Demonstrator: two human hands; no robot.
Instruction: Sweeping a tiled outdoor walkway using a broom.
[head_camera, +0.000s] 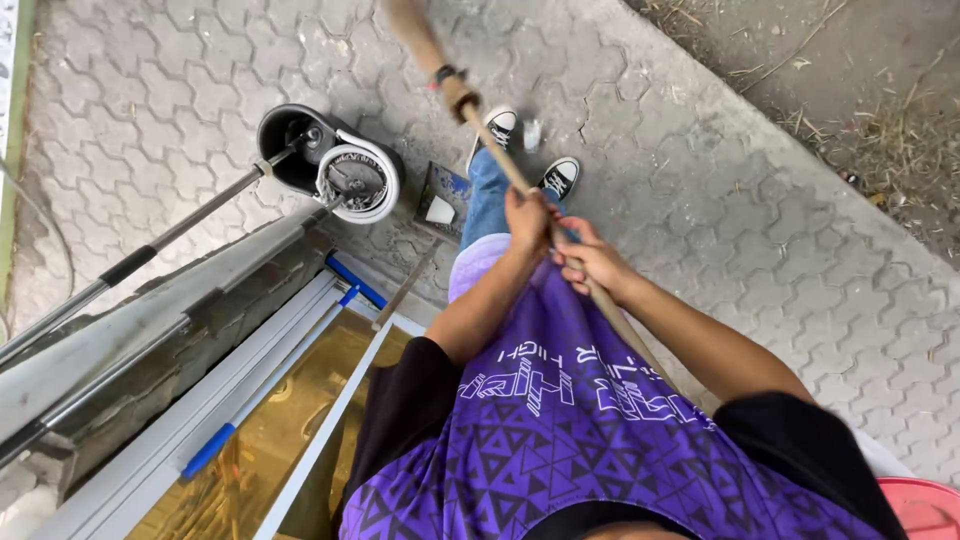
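Above paving, hands (560, 245) seemingly gripping pole (500, 150)

Both hands (560, 240) closed, arms extended

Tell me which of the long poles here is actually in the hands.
The wooden pole, gripped by both the left hand and right hand. The black-and-grey metal pole runs to the mop bucket; the blue-gripped pole lies by the window frame. Neither is touched.

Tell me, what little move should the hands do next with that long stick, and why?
Probably slide the left hand a little further up the wooden pole. Both hands, the right hand too, grip it close together near the person's body, while most of the pole reaches far beyond them over the paved ground, so a wider grip would likely steady it.
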